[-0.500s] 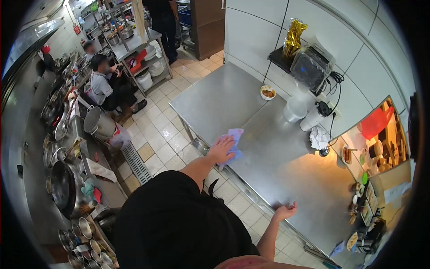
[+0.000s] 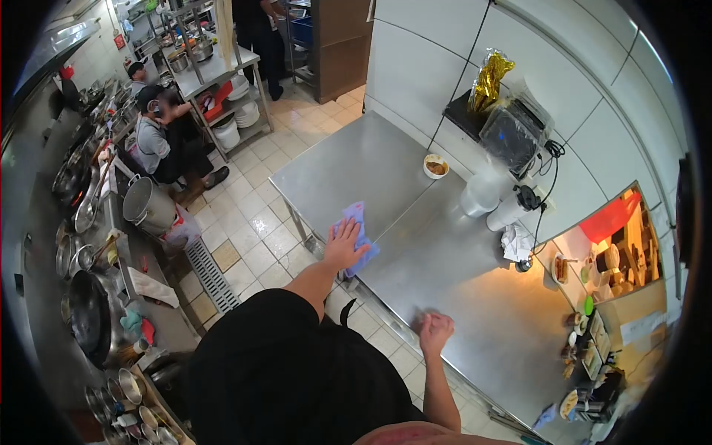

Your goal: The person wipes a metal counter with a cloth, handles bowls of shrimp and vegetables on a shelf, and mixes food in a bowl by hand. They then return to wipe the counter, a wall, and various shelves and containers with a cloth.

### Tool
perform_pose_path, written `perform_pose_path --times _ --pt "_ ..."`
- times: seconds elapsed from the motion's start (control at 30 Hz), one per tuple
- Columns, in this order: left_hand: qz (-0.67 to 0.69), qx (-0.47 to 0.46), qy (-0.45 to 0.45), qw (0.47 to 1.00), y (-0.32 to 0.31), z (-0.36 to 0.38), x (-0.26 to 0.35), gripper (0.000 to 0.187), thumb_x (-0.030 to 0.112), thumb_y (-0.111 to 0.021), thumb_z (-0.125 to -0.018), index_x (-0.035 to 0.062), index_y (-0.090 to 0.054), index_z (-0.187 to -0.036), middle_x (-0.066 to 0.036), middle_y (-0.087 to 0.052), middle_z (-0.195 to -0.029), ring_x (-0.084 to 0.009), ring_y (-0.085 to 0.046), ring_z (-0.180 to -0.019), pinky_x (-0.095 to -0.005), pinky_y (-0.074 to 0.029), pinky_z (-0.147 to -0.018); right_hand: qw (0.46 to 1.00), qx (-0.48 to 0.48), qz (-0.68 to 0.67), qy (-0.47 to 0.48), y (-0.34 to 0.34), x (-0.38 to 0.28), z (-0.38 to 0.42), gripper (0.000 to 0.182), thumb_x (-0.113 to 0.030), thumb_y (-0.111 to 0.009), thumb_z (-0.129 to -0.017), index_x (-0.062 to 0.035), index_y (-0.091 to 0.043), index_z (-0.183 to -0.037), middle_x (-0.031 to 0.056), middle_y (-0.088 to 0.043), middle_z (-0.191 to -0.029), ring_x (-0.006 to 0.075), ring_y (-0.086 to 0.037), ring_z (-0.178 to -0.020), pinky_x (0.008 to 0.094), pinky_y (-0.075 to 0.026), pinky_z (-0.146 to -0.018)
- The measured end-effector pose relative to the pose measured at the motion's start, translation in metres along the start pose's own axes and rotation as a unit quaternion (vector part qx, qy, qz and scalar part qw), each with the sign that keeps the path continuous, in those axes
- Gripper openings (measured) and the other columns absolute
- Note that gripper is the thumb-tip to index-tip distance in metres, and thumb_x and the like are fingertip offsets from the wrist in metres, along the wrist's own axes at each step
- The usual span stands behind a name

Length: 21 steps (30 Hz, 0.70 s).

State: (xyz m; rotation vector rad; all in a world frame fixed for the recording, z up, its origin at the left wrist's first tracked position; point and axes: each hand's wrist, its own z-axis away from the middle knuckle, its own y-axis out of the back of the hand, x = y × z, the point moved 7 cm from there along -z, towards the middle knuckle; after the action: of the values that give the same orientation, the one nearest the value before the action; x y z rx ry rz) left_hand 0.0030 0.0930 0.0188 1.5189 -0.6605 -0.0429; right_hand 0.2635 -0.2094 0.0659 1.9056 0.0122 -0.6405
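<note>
My left hand (image 2: 343, 248) lies flat with spread fingers on a purple-blue cloth (image 2: 359, 231), pressing it to the steel table (image 2: 348, 167) near its front edge. Farther right, my right hand (image 2: 435, 329) is above the front part of the table, its fingers curled in; whether it holds anything is hidden. A small bowl with brown food (image 2: 435, 167) stands near the wall. Beside it are a translucent white container (image 2: 480, 194) and a white bottle with a black lid (image 2: 506, 212), with crumpled white paper (image 2: 517, 243) close by.
Two people (image 2: 154, 144) are low beside the shelving at the back left; another person (image 2: 258, 44) stands behind. A large pot (image 2: 150, 204) and a wok (image 2: 90, 311) are on the left. Dishes and trays (image 2: 595, 345) line the table's right end.
My left hand and the cloth have shifted slightly left along the table. My right hand has moved up and left, and its fingers have curled in. The camera view has tilted slightly.
</note>
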Motion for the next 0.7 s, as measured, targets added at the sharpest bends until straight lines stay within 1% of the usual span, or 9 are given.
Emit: perform_pose_path --times 0.1,0.17,0.23,0.33,0.43,0.53,0.63,0.7 --pt "0.005 0.009 -0.012 1.000 -0.002 -0.013 -0.008 0.069 0.050 -0.042 -0.099 0.0089 -0.033 -0.153 -0.010 -0.025 -0.163 -0.0292 -0.014 -0.152 -0.0555 -0.007 -0.121 0.998 -0.030 -0.023 0.056 -0.030 -0.051 -0.036 0.020 -0.020 -0.067 -0.086 -0.0062 -0.072 -0.100 0.0127 -0.066 -0.114 0.0352 -0.054 -0.114 0.0468 -0.043 -0.098" --pt "-0.013 0.034 -0.029 0.999 -0.007 -0.024 -0.015 0.064 0.046 -0.041 -0.100 0.0097 -0.036 -0.152 -0.009 -0.027 -0.162 -0.0280 -0.017 -0.152 -0.0558 -0.008 -0.121 0.990 -0.082 -0.076 0.091 -0.053 -0.088 -0.061 0.034 -0.020 -0.067 -0.085 -0.0062 -0.066 -0.116 0.0157 -0.062 -0.125 0.0382 -0.049 -0.125 0.0490 -0.038 -0.106" --pt "-0.031 0.036 -0.045 0.998 -0.008 -0.033 -0.016 0.061 0.043 -0.041 -0.100 0.0096 -0.037 -0.151 -0.010 -0.029 -0.161 -0.0286 -0.019 -0.151 -0.0563 -0.010 -0.121 0.975 -0.160 -0.086 0.128 -0.068 -0.141 -0.086 0.059 -0.020 -0.068 -0.084 -0.0019 -0.050 -0.137 0.0208 -0.054 -0.137 0.0405 -0.044 -0.133 0.0509 -0.034 -0.112" --pt "-0.026 0.036 -0.079 0.996 0.000 -0.044 -0.017 0.058 0.039 -0.042 -0.100 0.0097 -0.039 -0.150 -0.010 -0.031 -0.160 -0.0297 -0.023 -0.150 -0.0557 -0.012 -0.121 0.955 -0.191 -0.063 0.218 -0.113 -0.193 -0.111 0.080 -0.024 -0.070 -0.083 0.0036 -0.031 -0.148 0.0246 -0.048 -0.142 0.0410 -0.043 -0.135 0.0504 -0.033 -0.113" --pt "-0.004 0.029 -0.121 0.992 0.009 -0.058 -0.018 0.055 0.035 -0.042 -0.099 0.0102 -0.042 -0.148 -0.009 -0.035 -0.158 -0.0296 -0.026 -0.148 -0.0533 -0.014 -0.121 0.954 -0.216 -0.009 0.208 -0.156 -0.222 -0.134 0.094 -0.029 -0.071 -0.083 0.0073 -0.019 -0.152 0.0259 -0.047 -0.142 0.0409 -0.045 -0.133 0.0515 -0.033 -0.113" --pt "0.043 -0.002 -0.152 0.988 0.009 -0.080 -0.031 0.051 0.032 -0.042 -0.099 0.0109 -0.045 -0.146 -0.008 -0.038 -0.157 -0.0274 -0.027 -0.148 -0.0507 -0.015 -0.122 0.945 -0.319 -0.014 0.072 -0.184 -0.232 -0.164 0.099 -0.036 -0.072 -0.082 0.0043 -0.015 -0.154 0.0248 -0.047 -0.143 0.0402 -0.046 -0.133 0.0527 -0.033 -0.112" --pt "0.073 -0.022 -0.177 0.981 0.006 -0.108 -0.039 0.047 0.030 -0.042 -0.099 0.0113 -0.050 -0.141 -0.006 -0.041 -0.155 -0.0252 -0.028 -0.148 -0.0481 -0.016 -0.122 0.957 -0.289 0.015 -0.014 -0.191 -0.231 -0.191 0.088 -0.038 -0.070 -0.084 -0.0028 -0.028 -0.152 0.0214 -0.053 -0.139 0.0377 -0.052 -0.127 0.0532 -0.037 -0.107" --pt "0.090 -0.029 -0.199 0.975 0.003 -0.123 -0.041 0.044 0.030 -0.042 -0.099 0.0110 -0.053 -0.138 -0.006 -0.042 -0.154 -0.0248 -0.030 -0.147 -0.0471 -0.018 -0.122 0.948 -0.314 0.014 -0.050 -0.200 -0.226 -0.202 0.072 -0.039 -0.068 -0.085 -0.0083 -0.039 -0.144 0.0187 -0.059 -0.132 0.0369 -0.057 -0.121 0.0528 -0.039 -0.102"
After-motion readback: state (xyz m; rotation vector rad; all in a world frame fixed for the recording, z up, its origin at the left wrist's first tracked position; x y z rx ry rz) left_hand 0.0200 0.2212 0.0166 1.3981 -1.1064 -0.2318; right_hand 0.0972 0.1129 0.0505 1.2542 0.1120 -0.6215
